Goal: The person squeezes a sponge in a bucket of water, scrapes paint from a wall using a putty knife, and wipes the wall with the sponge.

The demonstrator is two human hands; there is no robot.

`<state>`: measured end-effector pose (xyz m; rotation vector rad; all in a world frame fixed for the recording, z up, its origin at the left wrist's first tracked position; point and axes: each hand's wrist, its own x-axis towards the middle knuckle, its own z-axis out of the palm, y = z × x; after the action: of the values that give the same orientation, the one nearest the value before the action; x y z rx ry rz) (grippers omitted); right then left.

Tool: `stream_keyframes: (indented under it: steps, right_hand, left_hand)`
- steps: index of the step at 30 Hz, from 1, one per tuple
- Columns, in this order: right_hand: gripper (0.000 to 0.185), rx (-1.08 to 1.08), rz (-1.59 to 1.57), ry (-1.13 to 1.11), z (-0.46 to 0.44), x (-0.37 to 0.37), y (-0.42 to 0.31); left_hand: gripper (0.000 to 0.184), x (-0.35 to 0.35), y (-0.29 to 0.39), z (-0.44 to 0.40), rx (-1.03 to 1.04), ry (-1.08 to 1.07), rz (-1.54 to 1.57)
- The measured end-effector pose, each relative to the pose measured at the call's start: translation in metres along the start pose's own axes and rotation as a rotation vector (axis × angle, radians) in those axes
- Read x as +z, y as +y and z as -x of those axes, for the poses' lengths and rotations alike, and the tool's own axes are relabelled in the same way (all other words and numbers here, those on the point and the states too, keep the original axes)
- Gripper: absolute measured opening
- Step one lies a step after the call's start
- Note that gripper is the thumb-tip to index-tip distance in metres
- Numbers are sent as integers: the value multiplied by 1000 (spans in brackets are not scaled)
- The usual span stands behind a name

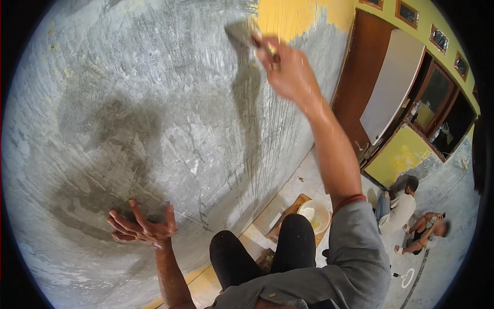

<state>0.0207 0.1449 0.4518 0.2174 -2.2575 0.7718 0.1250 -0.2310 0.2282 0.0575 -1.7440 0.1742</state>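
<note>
Scraper (240, 34) was at the wall (195, 144) beside yellow paint (288, 18), the raised right hand's (288, 69) grip closed around its handle; left hand (141, 225), lower, lay empty, fingers splayed against the wall.

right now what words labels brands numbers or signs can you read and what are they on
None: no word, label, brand, number or sign can be read.
Small items by the window: too small to tell whether they carry print.
Scraper in the right hand: blurred, no mark readable.
Gray wall: scratches and dark patches, no lettering visible.
</note>
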Motion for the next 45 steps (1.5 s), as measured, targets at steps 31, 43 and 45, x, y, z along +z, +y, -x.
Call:
stream_keyframes:
  steps: [31,43,45]
  right_hand:
    - [31,-61,-10,181,-44,-18,-26]
    - [31,-85,36,255,-60,-15,-11]
    - [28,-164,59,344,-97,-34,-16]
  left_hand:
    - [93,-2,0,0,21,7,1]
    - [91,-3,2,0,17,3,-2]
    - [93,-2,-1,1,24,10,-24]
